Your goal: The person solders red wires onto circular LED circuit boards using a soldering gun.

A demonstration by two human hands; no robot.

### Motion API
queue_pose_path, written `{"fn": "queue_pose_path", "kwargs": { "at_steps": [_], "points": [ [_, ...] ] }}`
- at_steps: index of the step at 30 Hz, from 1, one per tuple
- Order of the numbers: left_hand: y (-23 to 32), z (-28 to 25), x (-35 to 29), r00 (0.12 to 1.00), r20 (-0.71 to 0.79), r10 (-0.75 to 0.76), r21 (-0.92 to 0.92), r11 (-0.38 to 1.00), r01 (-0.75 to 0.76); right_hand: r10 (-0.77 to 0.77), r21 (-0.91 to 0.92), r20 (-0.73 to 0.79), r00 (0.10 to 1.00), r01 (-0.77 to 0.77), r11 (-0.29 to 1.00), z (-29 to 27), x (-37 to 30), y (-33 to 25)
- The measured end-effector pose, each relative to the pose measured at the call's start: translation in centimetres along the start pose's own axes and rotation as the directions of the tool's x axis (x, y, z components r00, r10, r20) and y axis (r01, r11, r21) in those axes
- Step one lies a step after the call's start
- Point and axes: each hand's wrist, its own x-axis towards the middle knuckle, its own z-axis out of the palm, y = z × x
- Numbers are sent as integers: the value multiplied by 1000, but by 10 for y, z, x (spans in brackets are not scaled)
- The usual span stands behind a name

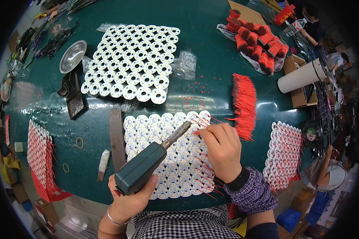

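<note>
A panel of round white LED boards [141,133] lies before me on the green table. Thin red wires [205,175] stick out from its right-hand columns. My left hand [131,199] is wrapped round the handle of a dark green soldering gun [143,165], its metal tip resting at or just above the panel's upper right part. Close to that tip, my right hand [223,149] pinches a short red wire over the upper right boards. Whether the tip touches a board I cannot tell. A heap of loose red wires [244,105] lies beyond my right hand.
Another ring-shaped board stack [127,61] stands at the far left centre, near a metal bowl [73,56]. Bundled red wires [259,42] fill a bag at the far right. A flat bar [117,137] borders the panel. Wired panels [283,155] hang over the table's right and left edges.
</note>
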Motion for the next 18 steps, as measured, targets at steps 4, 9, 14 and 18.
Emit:
{"fn": "queue_pose_path", "kwargs": {
  "at_steps": [4,9,14,18],
  "points": [
    [3,-1,-2,999,-16,-34,-9,999,34,-13,25,-40,999,14,1000,0,-3,-4],
    [-1,-1,-2,1000,11,-5,-4,1000,5,8,78,-3,1000,-7,997,5,-8,-3],
    [-5,-1,-2,998,54,-19,11,1000,18,14,82,0,1000,-14,997,7,-8,-2],
    [-10,1,-3,998,61,-15,13,1000,14,18,83,7,1000,-18,996,7,-8,-2]
  ]
}}
